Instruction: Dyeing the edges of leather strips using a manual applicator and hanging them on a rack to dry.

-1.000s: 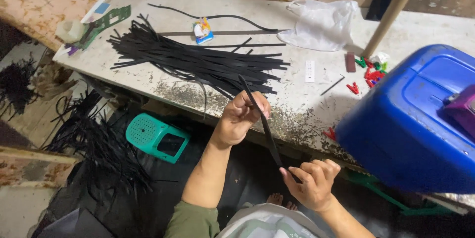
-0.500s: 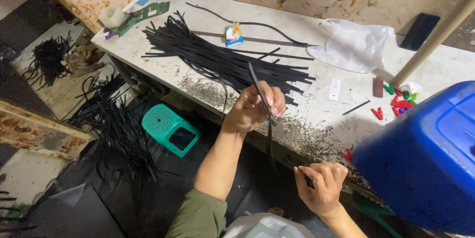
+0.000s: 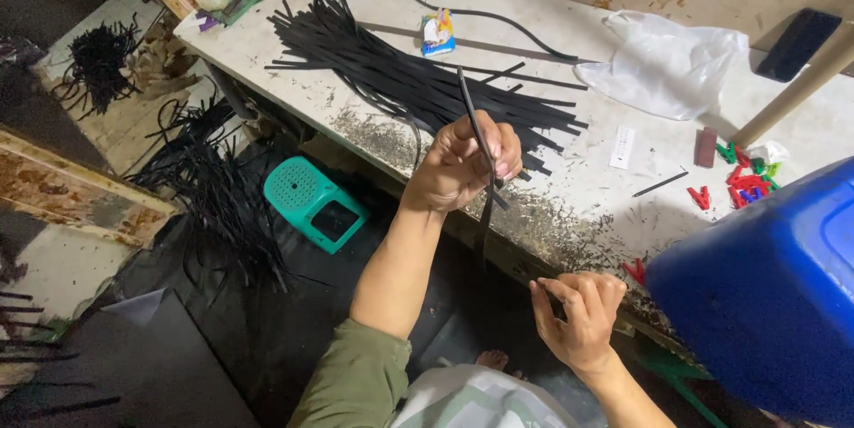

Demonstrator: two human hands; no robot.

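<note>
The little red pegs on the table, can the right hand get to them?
Probably yes. The right hand is low at the table edge, pinching something thin and dark. The red pegs lie just beyond, by the blue tub, with bare table between.

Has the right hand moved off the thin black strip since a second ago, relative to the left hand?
Yes. The right hand dropped lower, away from the left hand, which holds the thin black strip before the worn white table.
</note>
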